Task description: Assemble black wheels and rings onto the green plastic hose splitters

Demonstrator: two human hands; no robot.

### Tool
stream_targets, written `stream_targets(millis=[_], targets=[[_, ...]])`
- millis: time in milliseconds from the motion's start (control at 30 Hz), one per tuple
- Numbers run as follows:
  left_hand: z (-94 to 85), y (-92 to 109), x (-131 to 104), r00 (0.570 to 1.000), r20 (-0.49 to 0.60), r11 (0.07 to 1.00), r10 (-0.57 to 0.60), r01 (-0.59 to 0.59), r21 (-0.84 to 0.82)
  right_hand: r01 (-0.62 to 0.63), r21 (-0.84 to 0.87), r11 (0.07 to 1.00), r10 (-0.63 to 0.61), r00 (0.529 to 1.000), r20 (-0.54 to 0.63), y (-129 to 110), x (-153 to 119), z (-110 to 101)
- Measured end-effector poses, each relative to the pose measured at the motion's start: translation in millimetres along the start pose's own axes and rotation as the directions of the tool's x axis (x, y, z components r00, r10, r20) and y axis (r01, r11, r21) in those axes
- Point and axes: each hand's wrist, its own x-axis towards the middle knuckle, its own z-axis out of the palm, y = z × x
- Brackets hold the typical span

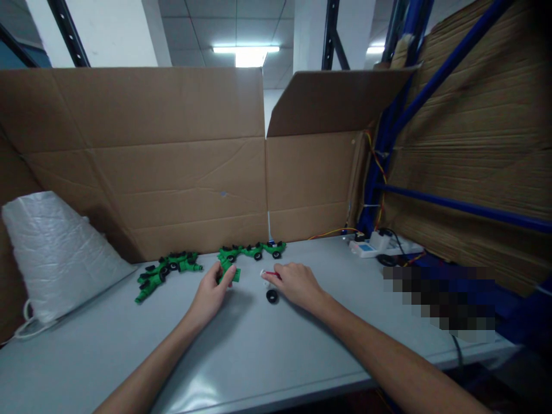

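My left hand [214, 286] is closed around a green toy vehicle part [236, 275], with thumb and fingers pinching it above the table. To its right, my right hand [298, 282] pinches a thin red piece [272, 273] whose tip near the left hand is whitish; its exact kind is too small to make out. Just below those fingers, a black toy wheel [271, 296] lies on the table, with a small white part [267, 284] beside it. Behind my hands stands a row of green toy vehicles [252, 251] with black wheels. More green toy vehicles [172, 263] lie grouped at left.
A silvery-white padded bag [60, 259] leans at the left end of the grey table [241, 356]. Cardboard panels [181, 172] wall the back. A white power strip [383, 246] with cables lies at right, against a blue metal frame [375, 190].
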Motion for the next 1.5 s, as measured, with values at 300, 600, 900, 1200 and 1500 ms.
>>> stream_targets(millis=[300, 600, 900, 1200, 1500], targets=[[-0.8, 1.6, -1.4, 0.998, -0.010, 0.997, 0.057, -0.056, 0.056, -0.042, -0.009, 0.999, 0.042, 0.999, 0.019, 0.8, -0.2, -3.1], [0.2, -3.3, -1.5, 0.993, 0.109, 0.979, -0.048, 0.069, -0.194, -0.041, -0.017, 0.999, 0.042, 0.998, 0.039, 2.7, -0.1, -3.5], [-5.1, 9.7, -1.0, 0.920, 0.318, 0.653, -0.230, 0.389, -0.650, -0.055, -0.064, 0.996, 0.058, 0.997, 0.043, 4.6, 1.0, -3.1], [-7.2, 15.4, -2.9, 0.885, 0.394, 0.605, -0.249, 0.460, -0.650, -0.062, -0.042, 0.997, 0.062, 0.998, 0.019, 5.8, 1.2, 2.3], [-0.7, -12.2, 3.4, 0.920, 0.127, 0.846, -0.371, 0.391, -0.362, -0.086, -0.066, 0.994, 0.086, 0.996, -0.013, 6.5, 2.4, 0.2]])
